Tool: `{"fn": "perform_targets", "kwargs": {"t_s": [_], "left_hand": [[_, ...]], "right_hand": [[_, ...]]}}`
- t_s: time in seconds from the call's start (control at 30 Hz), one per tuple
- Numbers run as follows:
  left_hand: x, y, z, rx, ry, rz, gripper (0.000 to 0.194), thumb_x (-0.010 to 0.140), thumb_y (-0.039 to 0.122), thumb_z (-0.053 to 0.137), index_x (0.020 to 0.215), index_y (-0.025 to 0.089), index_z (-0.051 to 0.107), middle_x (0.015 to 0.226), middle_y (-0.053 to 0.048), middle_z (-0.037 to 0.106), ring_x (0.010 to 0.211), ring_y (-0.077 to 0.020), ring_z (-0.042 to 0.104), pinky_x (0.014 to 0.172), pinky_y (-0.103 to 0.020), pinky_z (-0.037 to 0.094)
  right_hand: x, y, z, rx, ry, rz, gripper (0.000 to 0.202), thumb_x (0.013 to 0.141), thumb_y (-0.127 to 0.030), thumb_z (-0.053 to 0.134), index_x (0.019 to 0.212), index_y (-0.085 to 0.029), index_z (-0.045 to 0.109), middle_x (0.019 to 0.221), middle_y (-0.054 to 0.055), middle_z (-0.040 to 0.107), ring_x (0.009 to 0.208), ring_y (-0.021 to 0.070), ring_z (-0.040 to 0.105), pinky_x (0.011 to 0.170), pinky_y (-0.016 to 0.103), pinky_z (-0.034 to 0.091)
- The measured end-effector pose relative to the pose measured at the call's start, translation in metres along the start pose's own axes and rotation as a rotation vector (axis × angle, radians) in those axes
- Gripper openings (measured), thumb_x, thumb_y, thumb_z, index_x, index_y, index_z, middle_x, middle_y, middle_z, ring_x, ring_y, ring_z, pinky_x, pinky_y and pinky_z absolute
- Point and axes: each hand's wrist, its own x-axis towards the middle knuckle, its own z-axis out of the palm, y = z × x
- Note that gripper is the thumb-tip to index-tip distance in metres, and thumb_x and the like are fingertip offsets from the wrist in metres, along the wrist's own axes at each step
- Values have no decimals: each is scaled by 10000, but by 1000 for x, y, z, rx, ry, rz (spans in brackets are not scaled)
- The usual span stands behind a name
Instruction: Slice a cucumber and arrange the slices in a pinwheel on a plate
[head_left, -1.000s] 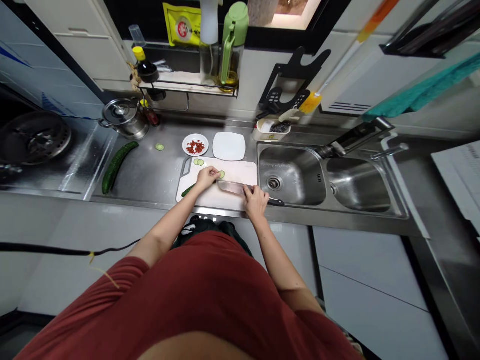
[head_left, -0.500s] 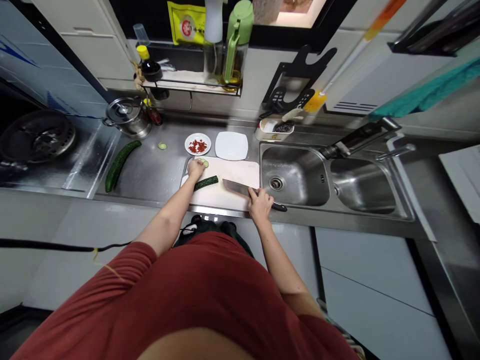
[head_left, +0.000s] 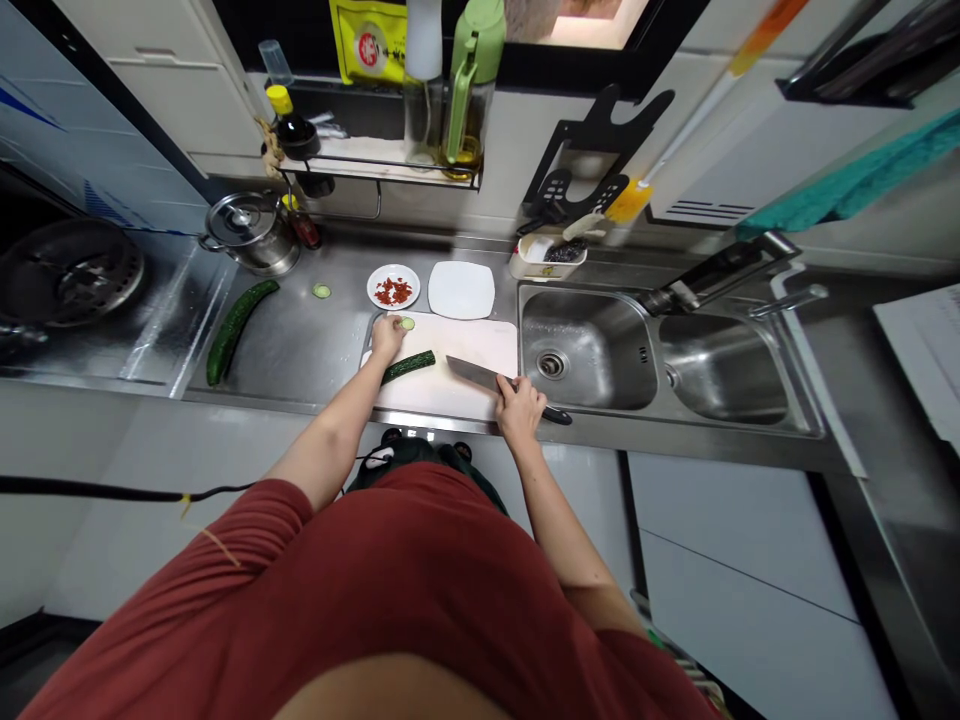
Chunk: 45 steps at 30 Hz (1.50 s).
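A pale cutting board (head_left: 480,345) lies on the steel counter with a cut length of dark green cucumber (head_left: 409,366) on it. My left hand (head_left: 387,336) is at the board's upper left, fingers closed around cucumber slices (head_left: 406,324); one pale slice shows beside the fingertips, and the rest is mostly hidden. In my right hand (head_left: 519,405) is a kitchen knife (head_left: 471,374), gripped where handle and blade meet. Its wide blade points left over the board, and its black handle end sticks out to the right.
Behind the board are a plate of chopped red pieces (head_left: 403,303) and a white square plate (head_left: 461,290). Leftward lie a whole cucumber (head_left: 234,330), a loose slice (head_left: 321,291) and a steel pot (head_left: 259,245). A double sink (head_left: 600,385) adjoins on the right.
My left hand has shifted slightly at the slices, and fewer of them show beside the fingers. My right hand and the knife stay nearly where they were. The view has tilted slightly.
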Motion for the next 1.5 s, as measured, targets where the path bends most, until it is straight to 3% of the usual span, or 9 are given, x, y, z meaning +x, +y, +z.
{"fn": "perform_targets", "kwargs": {"t_s": [0.8, 0.93, 1.1, 1.27, 1.37, 1.5], "left_hand": [[8, 1, 6, 96, 11, 129, 279, 762, 209, 627, 1013, 155, 736, 1024, -123, 705, 957, -250, 623, 877, -332, 441], [7, 0, 5, 34, 58, 69, 298, 772, 185, 588, 1041, 170, 714, 950, -88, 710, 911, -221, 627, 865, -311, 445], [-6, -4, 2, -65, 148, -24, 326, 821, 199, 503, 1090, 174, 687, 903, -58, 706, 839, -181, 624, 832, -284, 457], [-22, -10, -1, -122, 171, -40, 306, 823, 266, 538, 1067, 159, 690, 886, -60, 692, 823, -174, 624, 835, -282, 474], [-36, -8, -3, -108, 187, 22, 282, 828, 274, 558, 1049, 165, 695, 908, -63, 685, 819, -184, 623, 842, -311, 481], [-58, -2, -2, -52, 148, 216, 226, 853, 281, 570, 1001, 189, 714, 964, -84, 679, 887, -214, 617, 863, -348, 474]], "right_hand": [[8, -7, 0, 97, -3, 51, 406, 925, -231, 460, 1304, -308, 584, 1146, 88, 473, 940, 202, 429, 823, 326, 248], [11, -7, 1, 192, -15, 122, 375, 945, -254, 432, 1275, -277, 609, 1107, 82, 502, 952, 204, 468, 820, 316, 281], [18, -4, 4, 341, -52, 225, 392, 945, -299, 409, 1251, -171, 618, 1060, 102, 535, 892, 207, 513, 776, 291, 346], [26, -5, 5, 373, -42, 156, 369, 946, -302, 381, 1104, -132, 668, 1015, 115, 582, 889, 212, 538, 773, 275, 373], [32, -11, 3, 370, -44, 99, 359, 954, -290, 358, 1056, -128, 662, 968, 110, 628, 876, 206, 555, 754, 261, 366], [41, -25, -1, 330, -116, 88, 326, 970, -308, 368, 1003, -141, 646, 868, 93, 671, 795, 198, 582, 681, 248, 339]]}}
